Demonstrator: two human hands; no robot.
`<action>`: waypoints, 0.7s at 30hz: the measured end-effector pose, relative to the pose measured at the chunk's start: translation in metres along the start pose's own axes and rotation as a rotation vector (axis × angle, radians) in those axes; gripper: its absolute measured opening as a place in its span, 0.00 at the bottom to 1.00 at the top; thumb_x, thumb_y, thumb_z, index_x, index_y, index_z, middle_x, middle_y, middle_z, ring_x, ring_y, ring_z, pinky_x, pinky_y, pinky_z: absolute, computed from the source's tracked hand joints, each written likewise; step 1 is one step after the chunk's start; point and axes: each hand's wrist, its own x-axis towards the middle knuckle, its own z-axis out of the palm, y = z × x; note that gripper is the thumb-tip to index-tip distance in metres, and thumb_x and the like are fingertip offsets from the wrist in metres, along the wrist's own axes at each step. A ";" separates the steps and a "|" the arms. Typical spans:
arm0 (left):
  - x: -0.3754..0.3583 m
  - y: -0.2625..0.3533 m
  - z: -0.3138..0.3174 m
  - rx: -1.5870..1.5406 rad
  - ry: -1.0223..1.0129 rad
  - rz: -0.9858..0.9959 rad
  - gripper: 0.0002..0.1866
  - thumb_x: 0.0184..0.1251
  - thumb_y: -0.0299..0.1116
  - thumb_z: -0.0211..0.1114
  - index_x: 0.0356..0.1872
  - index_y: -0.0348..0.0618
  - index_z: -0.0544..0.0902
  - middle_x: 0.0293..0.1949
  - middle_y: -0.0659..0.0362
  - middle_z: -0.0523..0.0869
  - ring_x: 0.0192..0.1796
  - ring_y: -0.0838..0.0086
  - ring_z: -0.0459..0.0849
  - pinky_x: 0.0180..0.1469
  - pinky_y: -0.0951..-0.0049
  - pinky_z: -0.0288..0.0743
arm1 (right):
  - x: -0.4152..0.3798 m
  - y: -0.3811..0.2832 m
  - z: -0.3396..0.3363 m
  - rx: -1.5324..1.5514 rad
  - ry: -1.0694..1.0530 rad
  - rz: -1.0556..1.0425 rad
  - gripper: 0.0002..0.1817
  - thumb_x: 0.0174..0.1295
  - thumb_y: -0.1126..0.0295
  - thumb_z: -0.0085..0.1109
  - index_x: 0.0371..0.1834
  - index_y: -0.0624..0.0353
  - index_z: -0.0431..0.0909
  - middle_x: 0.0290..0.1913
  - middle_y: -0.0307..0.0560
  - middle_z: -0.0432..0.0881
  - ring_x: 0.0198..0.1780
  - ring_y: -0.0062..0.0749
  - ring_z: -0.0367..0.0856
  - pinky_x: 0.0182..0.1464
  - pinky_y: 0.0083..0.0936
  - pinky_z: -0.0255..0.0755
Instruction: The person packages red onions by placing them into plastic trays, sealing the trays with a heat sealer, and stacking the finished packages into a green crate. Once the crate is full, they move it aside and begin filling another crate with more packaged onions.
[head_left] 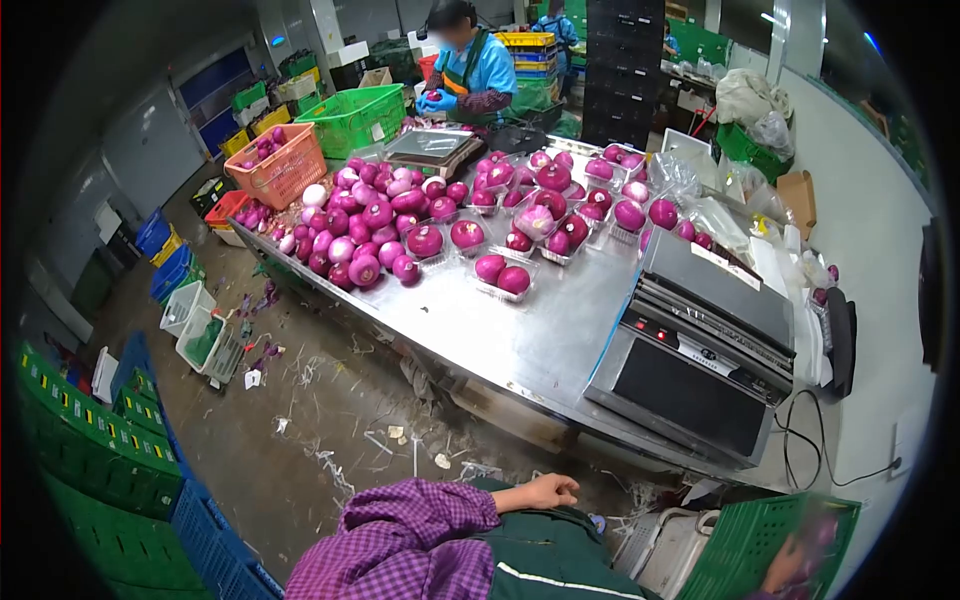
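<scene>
My left hand [550, 492] lies over the dark green apron at the bottom centre, fingers loosely bent and nothing held. Blurred by motion, my right hand [785, 565] is at the green crate [735, 540] in the lower right; what it holds, if anything, is unclear. Peeled red onions [365, 225] are heaped on the left of the metal table [430, 315]. Clear trays, such as the one with two onions [503, 275] near the table's middle, stand right of the heap. A wrapping machine [700, 350] occupies the table's right end.
Across the table a person in blue gloves [438, 100] holds an onion beside a scale [430, 147]. An orange basket [272, 170] and a green crate [355, 118] stand at the far left. Stacked green crates [100, 440] are at lower left. A cable [825, 465] hangs at right.
</scene>
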 end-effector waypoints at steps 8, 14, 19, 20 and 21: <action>-0.001 0.002 -0.001 0.029 -0.080 -0.054 0.24 0.62 0.36 0.62 0.56 0.35 0.71 0.41 0.54 0.84 0.44 0.73 0.81 0.49 0.73 0.73 | -0.005 0.013 0.005 0.036 0.051 -0.071 0.22 0.64 0.57 0.51 0.45 0.71 0.76 0.44 0.63 0.79 0.46 0.54 0.76 0.50 0.34 0.67; 0.002 -0.009 -0.003 0.031 -0.004 0.008 0.24 0.58 0.38 0.66 0.52 0.33 0.75 0.36 0.51 0.85 0.38 0.71 0.83 0.45 0.72 0.74 | -0.005 0.001 -0.002 0.027 0.102 -0.087 0.21 0.64 0.59 0.52 0.43 0.70 0.76 0.42 0.63 0.79 0.45 0.53 0.76 0.49 0.34 0.68; 0.003 -0.018 -0.005 0.058 0.025 0.014 0.26 0.57 0.40 0.66 0.53 0.34 0.75 0.37 0.51 0.85 0.39 0.70 0.82 0.45 0.71 0.74 | -0.001 0.009 0.004 -0.073 0.055 -0.074 0.24 0.65 0.55 0.48 0.41 0.71 0.77 0.38 0.62 0.79 0.40 0.54 0.77 0.44 0.39 0.69; -0.001 -0.008 -0.009 0.060 0.000 -0.017 0.26 0.57 0.40 0.66 0.53 0.34 0.74 0.37 0.51 0.85 0.39 0.69 0.83 0.46 0.71 0.74 | 0.000 0.003 0.004 -0.069 0.065 -0.080 0.24 0.65 0.55 0.48 0.41 0.71 0.77 0.38 0.62 0.79 0.40 0.54 0.77 0.44 0.39 0.69; -0.001 -0.006 -0.010 0.078 -0.003 -0.013 0.26 0.57 0.40 0.65 0.53 0.34 0.74 0.37 0.51 0.85 0.39 0.69 0.83 0.46 0.71 0.74 | -0.004 -0.002 0.001 -0.089 0.076 -0.037 0.25 0.65 0.53 0.47 0.41 0.70 0.77 0.39 0.62 0.79 0.40 0.55 0.77 0.44 0.39 0.69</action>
